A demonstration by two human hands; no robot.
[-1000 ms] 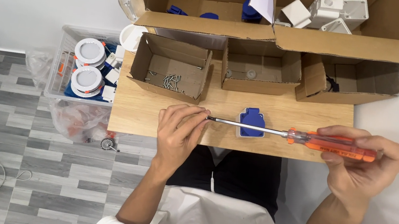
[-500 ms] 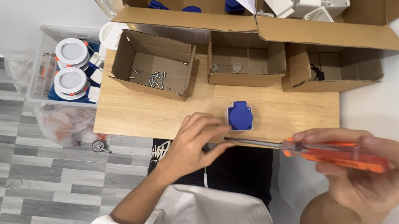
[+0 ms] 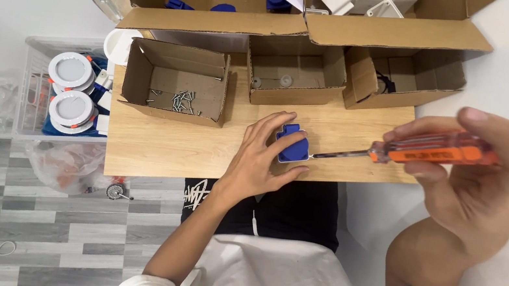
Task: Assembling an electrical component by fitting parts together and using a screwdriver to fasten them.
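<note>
My left hand (image 3: 259, 160) lies on the wooden table (image 3: 162, 144) with its fingers around a small blue plastic part (image 3: 292, 145), thumb under it. My right hand (image 3: 476, 179) grips the orange, clear-handled screwdriver (image 3: 427, 151) raised at the right. The screwdriver's metal shaft points left and its tip meets the right side of the blue part.
Three small open cardboard boxes stand at the table's back: the left one (image 3: 176, 83) holds several screws, the middle (image 3: 295, 75) and right (image 3: 401, 74) ones hold little. A large carton (image 3: 298, 11) behind holds blue and white parts. A clear bin (image 3: 67, 95) with round white lamps sits left on the floor.
My left hand has moved from the shaft onto the blue part. The screwdriver has swung so its tip touches the part, and my right hand has risen nearer the camera.
</note>
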